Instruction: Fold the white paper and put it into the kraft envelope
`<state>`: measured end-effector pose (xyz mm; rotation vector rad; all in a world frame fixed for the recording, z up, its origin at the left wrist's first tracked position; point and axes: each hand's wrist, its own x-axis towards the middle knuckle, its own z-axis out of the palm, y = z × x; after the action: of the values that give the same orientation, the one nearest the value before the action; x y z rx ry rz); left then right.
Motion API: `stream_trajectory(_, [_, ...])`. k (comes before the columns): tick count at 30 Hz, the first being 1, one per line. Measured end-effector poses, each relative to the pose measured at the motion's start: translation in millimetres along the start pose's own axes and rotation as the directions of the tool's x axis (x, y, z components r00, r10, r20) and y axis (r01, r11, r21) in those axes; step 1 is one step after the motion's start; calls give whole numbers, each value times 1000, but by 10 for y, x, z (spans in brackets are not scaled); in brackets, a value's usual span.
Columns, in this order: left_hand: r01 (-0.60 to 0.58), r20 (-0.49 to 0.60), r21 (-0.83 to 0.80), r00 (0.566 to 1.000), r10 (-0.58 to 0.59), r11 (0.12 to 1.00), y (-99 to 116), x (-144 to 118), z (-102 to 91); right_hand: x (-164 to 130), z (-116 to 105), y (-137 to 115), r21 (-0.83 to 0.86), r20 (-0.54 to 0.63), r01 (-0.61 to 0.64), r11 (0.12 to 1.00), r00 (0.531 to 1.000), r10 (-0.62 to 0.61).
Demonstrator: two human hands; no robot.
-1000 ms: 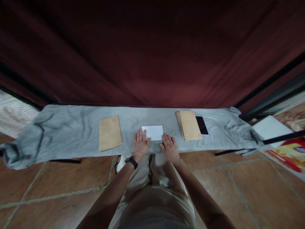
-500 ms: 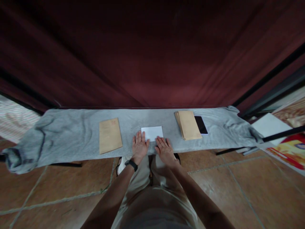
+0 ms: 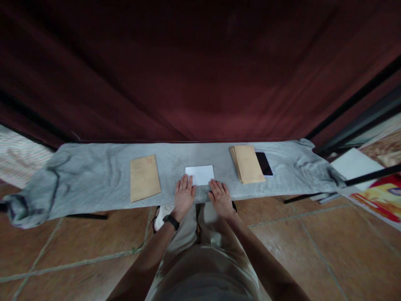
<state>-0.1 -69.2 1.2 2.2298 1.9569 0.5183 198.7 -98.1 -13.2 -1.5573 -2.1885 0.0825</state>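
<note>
A white folded sheet of paper [image 3: 199,174] lies flat on a grey cloth [image 3: 94,175] that covers a long narrow bench. My left hand [image 3: 183,195], with a black band on its wrist, rests palm down at the sheet's near left corner, fingers apart. My right hand [image 3: 220,196] lies flat at the sheet's near right corner, fingertips touching its edge. Neither hand holds anything.
A single brown envelope [image 3: 144,177] lies to the left of the sheet. A stack of brown envelopes [image 3: 247,164] sits to the right, with a black phone [image 3: 264,163] beside it. A dark red curtain hangs behind the bench. White and coloured boards [image 3: 355,164] lean at the far right.
My right hand slid left along the sheet's near edge, then back to the right corner. My left hand stayed at the left corner.
</note>
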Motion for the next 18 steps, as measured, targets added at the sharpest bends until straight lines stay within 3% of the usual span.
stream_trajectory(5, [133, -48, -354, 986, -159, 926, -49, 153, -3, 17, 0, -12, 16, -7, -21, 1000, 1000, 22])
stream_trajectory(11, [287, 55, -697, 935, -351, 656, -128, 439, 9, 53, 17, -69, 12, -40, -56, 998, 998, 57])
stream_trajectory(18, [363, 183, -874, 861, -474, 322, -4, 396, -76, 223, 22, -156, -13, -33, -90, 996, 995, 90])
